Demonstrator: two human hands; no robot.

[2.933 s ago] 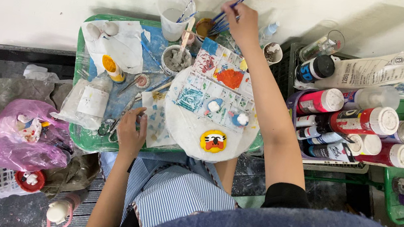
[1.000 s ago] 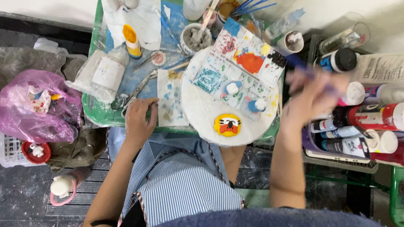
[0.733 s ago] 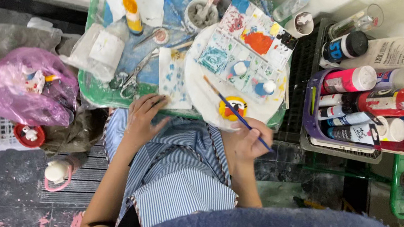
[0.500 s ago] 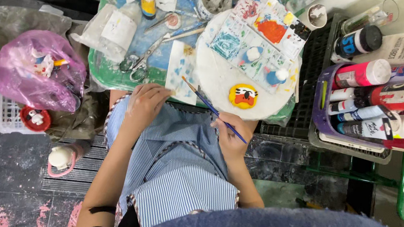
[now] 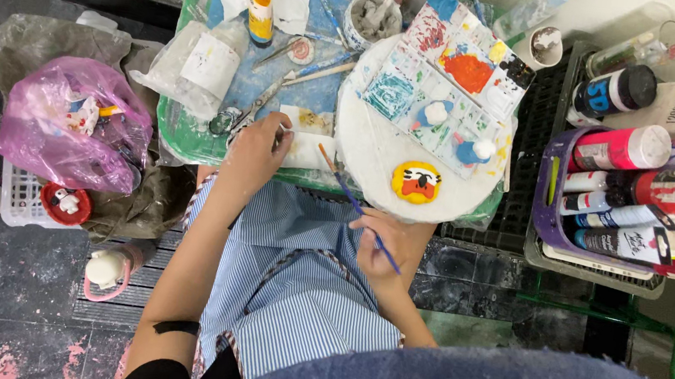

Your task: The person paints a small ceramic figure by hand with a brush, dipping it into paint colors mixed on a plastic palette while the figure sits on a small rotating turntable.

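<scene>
Brush (image 5: 356, 207) pinched in right hand (image 5: 385, 249) over lap, tip near white paper (image 5: 305, 140) w/ left hand (image 5: 257, 143) pressing flat. Wipe gently, keep sheet pinned; painted figure (image 5: 415, 181) sits apart on round board (image 5: 407, 163).

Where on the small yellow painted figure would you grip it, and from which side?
Pinch the yellow figure by its left and right edges, coming from the near rim of the white round board. It lies flat, painted face up, so the edges seem safest, and the palette crowds its far side.
</scene>
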